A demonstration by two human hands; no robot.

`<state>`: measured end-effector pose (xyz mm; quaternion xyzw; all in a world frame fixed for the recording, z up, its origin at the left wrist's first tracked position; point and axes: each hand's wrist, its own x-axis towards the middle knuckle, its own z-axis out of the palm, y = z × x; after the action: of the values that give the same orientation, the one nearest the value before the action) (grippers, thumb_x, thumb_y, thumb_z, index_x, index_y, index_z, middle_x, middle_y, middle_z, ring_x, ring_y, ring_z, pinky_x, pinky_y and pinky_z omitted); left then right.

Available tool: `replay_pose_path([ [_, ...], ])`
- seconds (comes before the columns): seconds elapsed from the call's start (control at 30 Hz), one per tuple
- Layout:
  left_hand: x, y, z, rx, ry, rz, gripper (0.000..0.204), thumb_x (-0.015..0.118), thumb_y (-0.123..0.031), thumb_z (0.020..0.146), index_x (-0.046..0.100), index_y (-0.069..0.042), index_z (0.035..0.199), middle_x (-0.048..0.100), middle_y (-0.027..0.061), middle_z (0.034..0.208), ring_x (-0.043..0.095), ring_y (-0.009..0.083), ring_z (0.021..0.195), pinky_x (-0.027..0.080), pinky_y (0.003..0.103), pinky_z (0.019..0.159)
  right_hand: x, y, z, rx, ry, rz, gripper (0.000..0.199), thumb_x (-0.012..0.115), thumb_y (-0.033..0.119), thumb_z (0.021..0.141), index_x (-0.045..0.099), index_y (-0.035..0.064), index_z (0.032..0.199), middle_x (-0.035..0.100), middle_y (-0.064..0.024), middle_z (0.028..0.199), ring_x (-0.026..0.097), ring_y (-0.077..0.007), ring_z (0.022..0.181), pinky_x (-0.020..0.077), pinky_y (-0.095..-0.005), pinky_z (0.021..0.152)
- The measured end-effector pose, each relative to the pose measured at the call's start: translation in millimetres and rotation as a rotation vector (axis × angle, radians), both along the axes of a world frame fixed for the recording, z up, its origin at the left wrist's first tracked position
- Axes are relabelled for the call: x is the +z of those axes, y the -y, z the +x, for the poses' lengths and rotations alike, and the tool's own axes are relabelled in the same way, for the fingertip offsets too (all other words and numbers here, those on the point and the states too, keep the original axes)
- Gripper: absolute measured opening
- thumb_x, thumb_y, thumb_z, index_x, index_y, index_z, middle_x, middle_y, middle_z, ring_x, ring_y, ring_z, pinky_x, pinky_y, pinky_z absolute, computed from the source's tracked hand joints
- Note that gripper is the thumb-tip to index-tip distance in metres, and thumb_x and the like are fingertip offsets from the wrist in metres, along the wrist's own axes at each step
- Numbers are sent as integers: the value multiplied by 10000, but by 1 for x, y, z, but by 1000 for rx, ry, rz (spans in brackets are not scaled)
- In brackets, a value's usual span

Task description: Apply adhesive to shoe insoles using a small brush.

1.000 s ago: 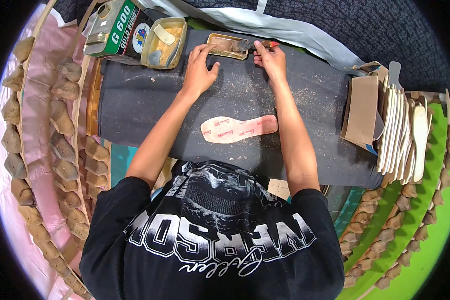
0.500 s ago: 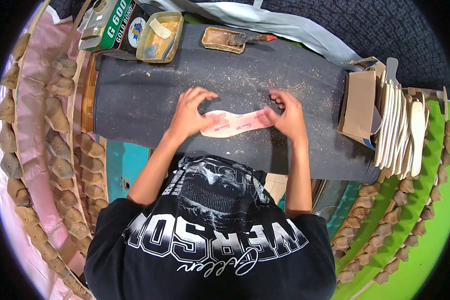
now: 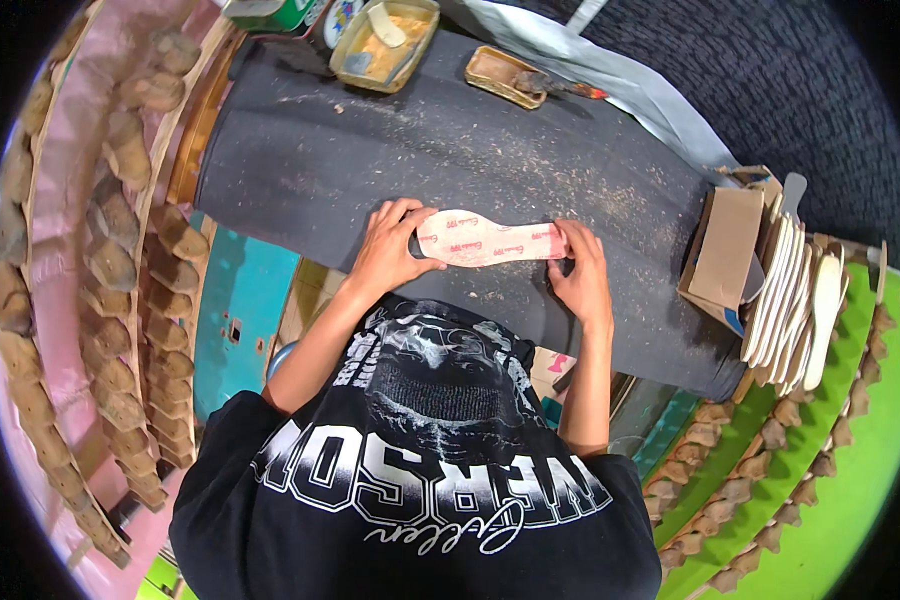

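Observation:
A pale pink insole [image 3: 485,240] with red print on its upper face lies crosswise in front of me, over the dark cloth of the worktable [image 3: 370,150]. My left hand [image 3: 392,245] grips its wide end, with the fingers along the far edge and the thumb at the near edge. At the narrow end, my right hand [image 3: 582,275] closes on the insole from the right, fingertips and thumb at its edges. Whether the insole is raised off the cloth is hard to tell.
At the back stand a yellowish tray [image 3: 345,75] with a pale scraper-like piece, a smaller tray [image 3: 485,72] with a brush [image 3: 555,86], and a green can [image 3: 270,12]. A cardboard box [image 3: 715,255] and stacked insoles [image 3: 780,290] fill the right end. Shoe lasts [image 3: 115,265] line racks both sides.
Both hands were hovering with fingers apart over the insole; they have now closed on its two ends. The insole sits flatter across the view, and the whole view has turned and shifted.

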<state>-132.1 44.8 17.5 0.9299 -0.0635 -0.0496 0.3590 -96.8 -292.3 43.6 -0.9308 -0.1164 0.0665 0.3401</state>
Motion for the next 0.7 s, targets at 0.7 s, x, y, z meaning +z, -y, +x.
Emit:
replay_pose_path([
  [0.7,-39,-72,-288,1229,608,-882,561,816,-21,946,621,29,1470,626,103,1323,684,166,1114,586,303,987,24,-206,-101,885,-206,126,244,686,-8,910,748,-37,1144,745,-190,1086,757,-338,936,622,-381,847],
])
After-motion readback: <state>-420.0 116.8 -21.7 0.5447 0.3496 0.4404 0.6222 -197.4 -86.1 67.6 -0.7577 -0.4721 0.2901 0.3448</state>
